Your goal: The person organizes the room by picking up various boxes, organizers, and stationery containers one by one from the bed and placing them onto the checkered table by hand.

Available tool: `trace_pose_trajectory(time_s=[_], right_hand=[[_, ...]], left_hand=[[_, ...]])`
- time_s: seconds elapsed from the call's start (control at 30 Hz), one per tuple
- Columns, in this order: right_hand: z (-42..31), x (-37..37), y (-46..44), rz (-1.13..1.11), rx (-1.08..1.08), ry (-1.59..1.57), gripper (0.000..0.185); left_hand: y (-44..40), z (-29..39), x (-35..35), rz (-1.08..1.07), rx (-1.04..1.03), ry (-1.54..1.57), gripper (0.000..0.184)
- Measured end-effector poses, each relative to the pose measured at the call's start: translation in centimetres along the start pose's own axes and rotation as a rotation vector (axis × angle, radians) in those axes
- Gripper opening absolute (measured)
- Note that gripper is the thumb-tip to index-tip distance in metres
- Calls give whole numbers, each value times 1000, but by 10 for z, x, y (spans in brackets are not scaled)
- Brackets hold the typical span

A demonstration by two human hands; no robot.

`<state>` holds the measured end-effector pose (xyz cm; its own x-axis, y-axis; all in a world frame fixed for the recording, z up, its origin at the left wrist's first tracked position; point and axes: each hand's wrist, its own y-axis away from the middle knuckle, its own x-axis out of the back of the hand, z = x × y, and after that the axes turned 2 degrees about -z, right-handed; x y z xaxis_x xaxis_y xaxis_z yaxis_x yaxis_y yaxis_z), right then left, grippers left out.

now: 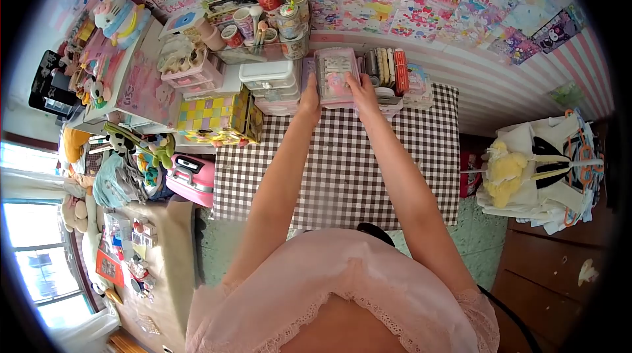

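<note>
A clear plastic box with a pink tint stands at the back of the checkered table, with a pink item and pale pieces showing inside it. My left hand is at the box's left side, its fingers partly hidden. On the opposite side, my right hand grips the right edge, thumb over the top. Just left of my left hand sits a small white drawer unit. Beside my right hand stands a holder of upright compacts and cases.
A black-and-white checkered cloth covers the table. An organizer with cups and brushes stands at the back left, above a yellow patterned box. A pink suitcase is at left; clothes on hangers hang at right.
</note>
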<state>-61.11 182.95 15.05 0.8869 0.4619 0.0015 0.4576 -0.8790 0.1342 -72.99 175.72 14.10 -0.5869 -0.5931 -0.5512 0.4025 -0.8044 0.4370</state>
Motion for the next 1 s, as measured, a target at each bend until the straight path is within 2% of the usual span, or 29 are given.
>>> trace_pose_trajectory(time_s=[0.27, 0.33, 0.43, 0.53, 0.63, 0.73, 0.77, 0.83, 1.0], right_hand=[[0, -4, 2, 83, 31, 65, 64], [-6, -4, 8, 88, -29, 107, 67], [-6, -1, 15, -2, -54, 57, 69], [-39, -2, 55, 42, -124, -16, 69], [-9, -4, 55, 74, -111, -92, 65], [-11, -6, 63, 75, -134, -142, 60], [-16, -8, 65, 96, -108, -178, 58], [-13, -8, 61, 73, -50, -244, 52], [-10, -7, 54, 98, -12, -314, 53]], left_hand=[[2, -9, 2, -114, -106, -74, 48], [-4, -13, 8, -109, -137, -114, 50], [8, -8, 8, 10, -11, -221, 56], [37, -5, -4, 99, -14, -257, 62], [45, -12, -10, 156, 13, -182, 63], [40, -13, -8, 43, -9, -169, 72], [36, -12, -7, 38, -8, -174, 72], [32, -8, -10, 20, -11, -143, 60], [23, -1, -23, 6, 4, -159, 60]])
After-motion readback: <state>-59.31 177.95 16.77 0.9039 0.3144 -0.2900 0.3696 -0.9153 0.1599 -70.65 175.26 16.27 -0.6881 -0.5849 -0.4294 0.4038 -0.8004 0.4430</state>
